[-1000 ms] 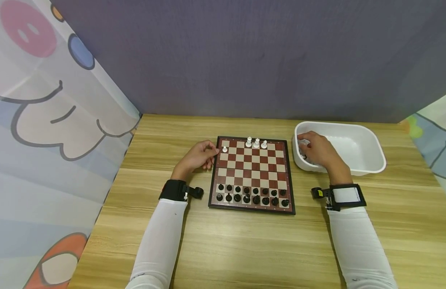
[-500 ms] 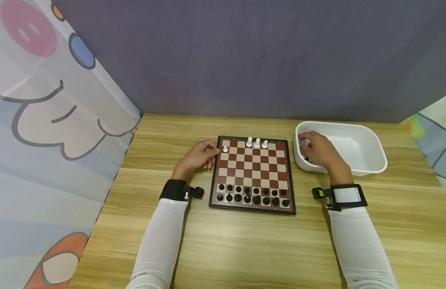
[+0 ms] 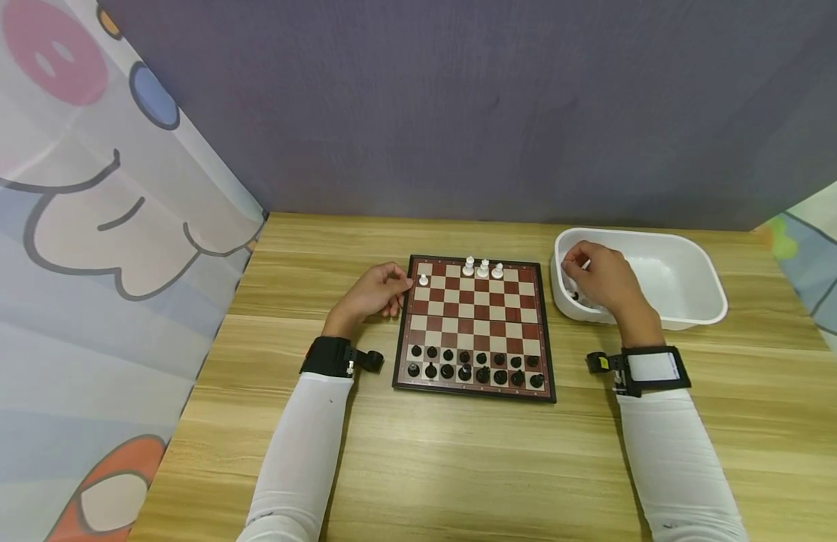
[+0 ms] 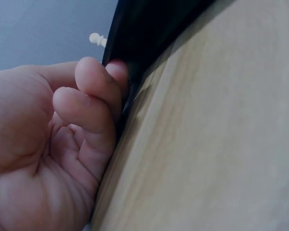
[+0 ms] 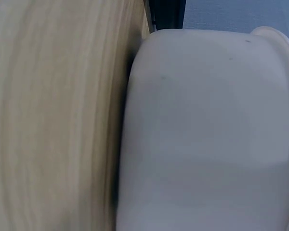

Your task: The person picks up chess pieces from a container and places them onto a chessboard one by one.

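A magnetic-style chessboard (image 3: 473,326) with a black rim lies open on the table. My left hand (image 3: 369,295) holds its left edge, the thumb at the rim and the other fingers curled beside it; the left wrist view shows this hand (image 4: 72,139) close up. A white pawn (image 3: 424,280) stands near the far left corner of the board. My right hand (image 3: 604,277) is bent over the left end of a white plastic tub (image 3: 715,301), thumb and forefinger close together. I cannot tell whether a piece is between them. Below lie white and dark small things, partly hidden.
Three taller white pieces (image 3: 483,269) stand on the far row. Two full rows of black chess pieces (image 3: 482,375) line the near side. A grey partition (image 3: 459,113) rises behind the wooden table (image 3: 473,467). The tub's wall (image 5: 207,125) fills the right wrist view.
My right hand has risen a little and shifted slightly right within the tub, its fingertips drawn back from the contents. The left hand and the pieces on the board stay put.
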Available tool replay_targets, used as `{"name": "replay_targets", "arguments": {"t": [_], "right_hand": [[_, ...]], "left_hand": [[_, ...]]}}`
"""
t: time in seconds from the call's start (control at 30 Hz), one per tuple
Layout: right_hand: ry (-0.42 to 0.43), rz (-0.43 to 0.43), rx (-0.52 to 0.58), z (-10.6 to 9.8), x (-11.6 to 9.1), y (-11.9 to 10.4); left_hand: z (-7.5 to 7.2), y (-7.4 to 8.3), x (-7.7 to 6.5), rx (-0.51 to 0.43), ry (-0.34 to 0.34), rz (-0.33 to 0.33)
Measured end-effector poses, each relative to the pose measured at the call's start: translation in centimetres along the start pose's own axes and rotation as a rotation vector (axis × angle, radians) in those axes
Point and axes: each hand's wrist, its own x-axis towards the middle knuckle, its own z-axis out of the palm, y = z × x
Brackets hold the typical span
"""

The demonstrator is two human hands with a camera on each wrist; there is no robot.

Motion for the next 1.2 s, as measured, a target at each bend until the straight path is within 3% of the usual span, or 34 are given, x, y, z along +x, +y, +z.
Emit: {"name": "replay_targets", "arguments": {"t": [0.33, 0.6, 0.87, 1.2], "right_hand": [[-0.018, -0.012, -0.024, 0.01, -0.1, 0.19], [-0.009, 0.041, -0.027, -0.12, -0.31, 0.03], [0.093, 0.035, -0.026, -0.08, -0.31, 0.03], [0.113, 0.043, -0.026, -0.15, -0.16, -0.28]], "left_hand": [[0.12, -0.13, 0.09, 0.001, -0.002, 0.012], [0.14, -0.11, 0.01, 0.004, -0.008, 0.003], [0.07, -0.16, 0.02, 0.009, -0.011, 0.014], [0.03, 0.07, -0.13, 0.012, -0.007, 0.011]]}}
